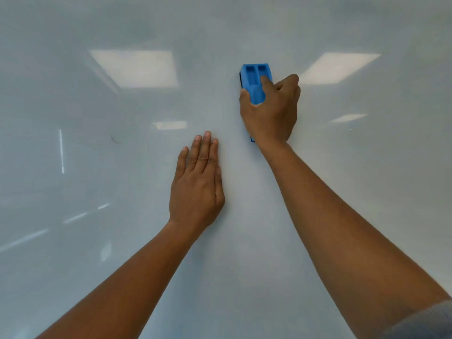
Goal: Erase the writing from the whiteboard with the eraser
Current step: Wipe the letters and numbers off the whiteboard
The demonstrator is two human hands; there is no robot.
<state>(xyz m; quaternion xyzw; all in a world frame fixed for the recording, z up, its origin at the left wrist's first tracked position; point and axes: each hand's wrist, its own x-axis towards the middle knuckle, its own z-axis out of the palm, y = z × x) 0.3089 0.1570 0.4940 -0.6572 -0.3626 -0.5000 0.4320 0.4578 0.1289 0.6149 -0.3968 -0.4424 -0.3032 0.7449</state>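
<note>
The whiteboard (97, 241) fills the whole view, glossy and pale. My right hand (271, 113) grips a blue plastic eraser (255, 79) and presses its dark pad against the board, upper centre-right. The eraser stands lengthwise, its lower end hidden under my palm. My left hand (198, 184) lies flat on the board below and to the left of the eraser, fingers straight and close together, holding nothing. A small faint dark mark (114, 140) shows at the left of the board.
Ceiling light panels reflect in the board (137, 68), with another light-panel reflection (338, 67) at the right. A grey sleeve edge (430, 321) shows at the bottom right corner. No board edge or tray is in view.
</note>
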